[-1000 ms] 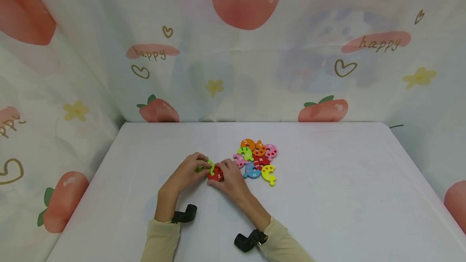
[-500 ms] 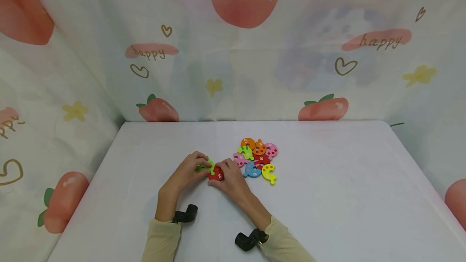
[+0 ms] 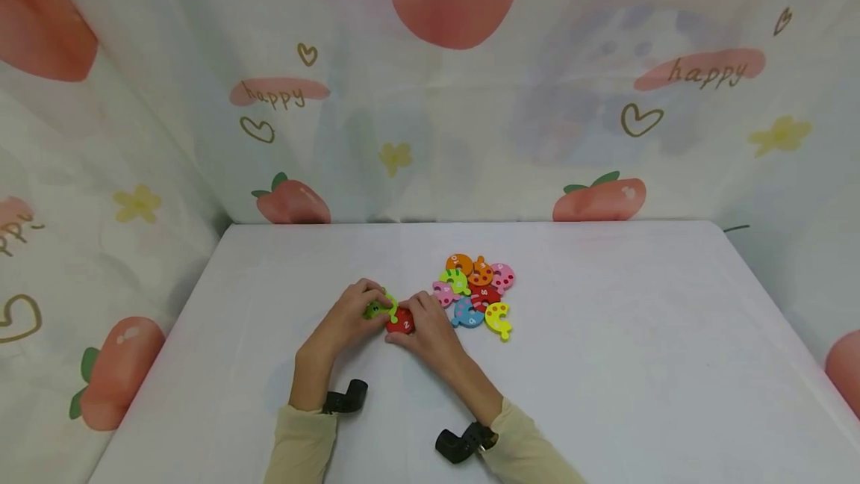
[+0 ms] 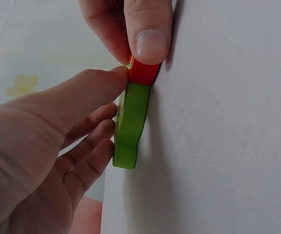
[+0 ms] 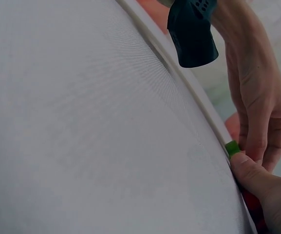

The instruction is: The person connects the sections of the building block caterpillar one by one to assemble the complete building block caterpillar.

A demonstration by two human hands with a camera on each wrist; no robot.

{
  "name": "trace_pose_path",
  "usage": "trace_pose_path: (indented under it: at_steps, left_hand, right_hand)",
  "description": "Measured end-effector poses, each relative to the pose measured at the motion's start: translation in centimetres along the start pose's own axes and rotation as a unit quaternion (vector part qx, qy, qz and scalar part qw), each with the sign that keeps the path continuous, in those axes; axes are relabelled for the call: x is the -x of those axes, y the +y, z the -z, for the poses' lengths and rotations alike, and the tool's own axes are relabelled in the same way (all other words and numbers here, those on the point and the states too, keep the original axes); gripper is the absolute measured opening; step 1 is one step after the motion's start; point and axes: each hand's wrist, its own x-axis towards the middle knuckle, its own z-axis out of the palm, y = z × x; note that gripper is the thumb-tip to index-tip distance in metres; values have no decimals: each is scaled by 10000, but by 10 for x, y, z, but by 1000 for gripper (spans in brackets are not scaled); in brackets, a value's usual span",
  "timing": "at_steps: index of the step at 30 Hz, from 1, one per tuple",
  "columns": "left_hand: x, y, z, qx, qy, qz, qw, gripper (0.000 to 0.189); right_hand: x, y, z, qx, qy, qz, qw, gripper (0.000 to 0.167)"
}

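In the head view, my left hand (image 3: 346, 318) holds a flat green puzzle piece (image 3: 374, 310) with a small dark dot on it. My right hand (image 3: 431, 331) grips a red puzzle piece (image 3: 399, 323) marked 2, its thumb on the near edge and its fingers on the far side. The left wrist view shows the edges of the green piece (image 4: 134, 117) and red piece (image 4: 144, 73) touching, both low on the table. My left fingers cover part of the green one. From the right wrist, only a bit of the green piece (image 5: 232, 147) shows beside my thumb.
Right of my hands lies a cluster of several numbered puzzle pieces: orange (image 3: 460, 264), pink (image 3: 503, 276), lime (image 3: 454, 281), red (image 3: 485, 296), blue (image 3: 467, 313) and yellow (image 3: 498, 318). A white-covered table (image 3: 605, 364) lies under them, and a printed curtain (image 3: 470, 125) hangs behind.
Both hands stay at the two joined pieces with hardly any movement. The head view has shifted very slightly.
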Motion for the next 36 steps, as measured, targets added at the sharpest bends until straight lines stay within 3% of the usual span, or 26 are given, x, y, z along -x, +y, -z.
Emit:
trace_pose_path:
  at_steps: [6, 14, 20, 25, 30, 33, 36]
  left_hand:
    - [2, -1, -1, -92, -32, -46, 9999, 17]
    - [2, 2, 0, 14, 21, -56, 10000, 21]
    - [-1, 2, -7, 44, 68, 129, 9999, 19]
    - [-4, 7, -11, 18, 123, 237, 9996, 17]
    - [-4, 11, -11, -132, 112, 404, 9990, 16]
    - [-3, 13, -11, -285, 42, 575, 9979, 14]
    - [1, 19, -12, -517, -19, 769, 9957, 13]
  right_hand:
    - [1, 6, -1, -119, -173, -8, 9998, 59]
    - [3, 15, 2, -207, -236, 515, 9982, 69]
    - [5, 18, 7, -261, -141, 692, 9972, 73]
    - [3, 22, 14, -80, 482, 1129, 9924, 70]
    - [-1, 32, 21, -361, 1323, 1628, 9771, 60]
    - [-3, 41, 26, -370, 1740, 1583, 9712, 54]
    - [-6, 52, 33, -237, 2157, 1197, 9688, 43]
